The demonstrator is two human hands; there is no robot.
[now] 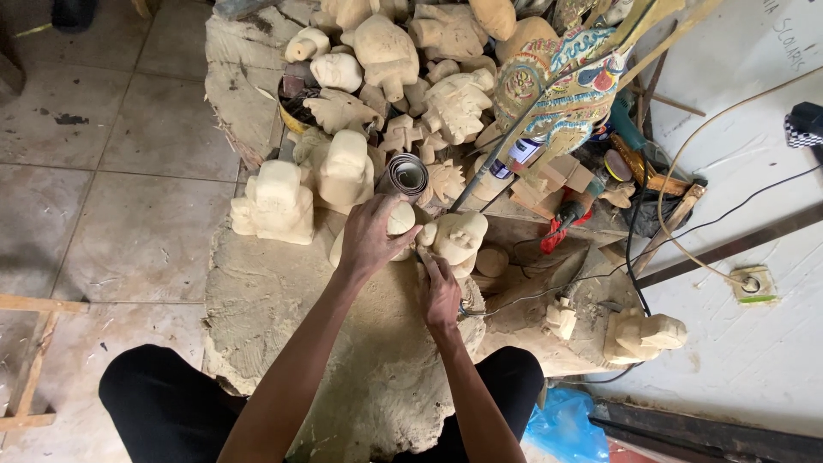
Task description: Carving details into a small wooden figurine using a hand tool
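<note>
We find the left hand clamped over a pale wooden carving resting on the stone work slab — fingers wrapped around it. The right hand is closed on a thin carving tool, tip against the carving. Another unfinished figure sits just beside; a painted puppet lies beyond.
</note>
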